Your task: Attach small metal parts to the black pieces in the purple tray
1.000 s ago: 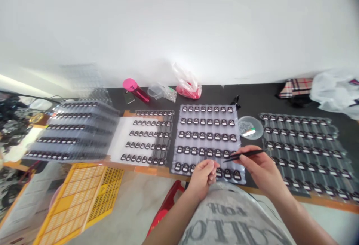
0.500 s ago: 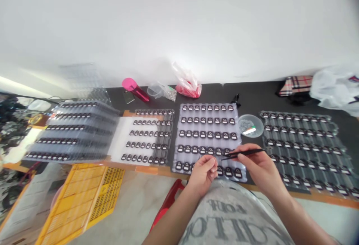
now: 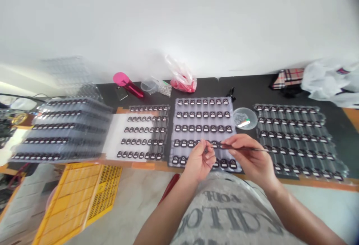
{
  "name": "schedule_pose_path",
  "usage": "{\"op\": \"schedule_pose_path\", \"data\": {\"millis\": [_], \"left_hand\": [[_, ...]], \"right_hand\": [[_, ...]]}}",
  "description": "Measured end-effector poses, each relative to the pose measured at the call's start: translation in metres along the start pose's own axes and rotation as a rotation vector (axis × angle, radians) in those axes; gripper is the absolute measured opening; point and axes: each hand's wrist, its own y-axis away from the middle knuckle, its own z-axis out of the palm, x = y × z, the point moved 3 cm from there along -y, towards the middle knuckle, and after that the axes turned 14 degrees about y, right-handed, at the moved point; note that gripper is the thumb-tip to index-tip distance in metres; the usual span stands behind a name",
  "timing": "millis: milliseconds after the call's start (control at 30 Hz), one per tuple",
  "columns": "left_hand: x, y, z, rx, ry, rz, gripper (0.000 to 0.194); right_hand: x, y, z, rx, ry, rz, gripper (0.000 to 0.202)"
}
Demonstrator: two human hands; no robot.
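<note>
Thin dark tweezers (image 3: 254,149) lie almost level in my right hand (image 3: 254,162), pinched between thumb and fingers. Their tips point left and reach the fingertips of my left hand (image 3: 199,162). That hand is closed in a pinch, and whatever it holds is too small or hidden to name. Both hands are over the lower rows of a pale plastic tray (image 3: 202,121), which carries rows of small black parts (image 3: 206,128) with white labels. My fingers cover some of these parts.
Right of the tray sits a round clear dish (image 3: 245,118), then a dark tray (image 3: 291,127) of similar parts. To the left are a white sheet (image 3: 112,136) with more parts and stacked trays (image 3: 92,125). A yellow crate (image 3: 75,196) stands below the table edge.
My right hand has moved left, and the tweezers lie flatter with their tips now at my left fingertips. The whole view has shifted slightly.
</note>
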Motion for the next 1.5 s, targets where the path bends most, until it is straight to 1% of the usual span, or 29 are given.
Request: {"op": "schedule_pose_path", "data": {"millis": [167, 367, 567, 700, 833, 933, 1033, 1133, 1200, 1333, 1500], "left_hand": [[-0.002, 0.003, 0.004, 0.024, -0.025, 0.008, 0.024], [-0.004, 0.004, 0.004, 0.063, -0.065, 0.014, 0.024], [-0.004, 0.003, 0.004, 0.028, -0.047, 0.008, 0.024], [-0.004, 0.005, 0.005, 0.026, -0.125, 0.018, 0.019], [-0.004, 0.006, 0.004, -0.016, -0.210, 0.036, 0.022], [-0.005, 0.005, 0.001, -0.030, -0.243, 0.049, 0.023], [-0.004, 0.005, -0.001, -0.039, -0.264, 0.041, 0.024], [-0.002, 0.005, -0.003, -0.083, -0.326, 0.030, 0.024], [0.000, 0.006, -0.005, -0.112, -0.391, 0.027, 0.023], [0.001, 0.008, -0.009, -0.141, -0.497, 0.036, 0.021], [-0.002, 0.008, -0.012, -0.152, -0.559, 0.011, 0.022]], "right_hand": [[-0.002, -0.001, 0.000, -0.026, 0.078, -0.085, 0.022], [-0.004, -0.001, -0.003, -0.044, 0.154, -0.085, 0.015], [-0.005, 0.002, -0.006, -0.046, 0.137, -0.076, 0.015], [-0.005, 0.003, -0.011, -0.024, 0.131, -0.071, 0.015], [-0.006, 0.005, -0.014, -0.094, 0.254, -0.148, 0.021], [-0.006, 0.009, -0.014, -0.133, 0.293, -0.179, 0.026], [-0.006, 0.012, -0.014, -0.114, 0.249, -0.140, 0.025], [-0.006, 0.011, -0.017, -0.010, 0.132, -0.073, 0.021], [-0.005, 0.009, -0.020, 0.019, 0.075, -0.032, 0.018], [-0.002, 0.007, -0.023, -0.051, 0.054, 0.013, 0.013], [-0.001, 0.009, -0.025, -0.095, 0.053, -0.002, 0.015]]}}
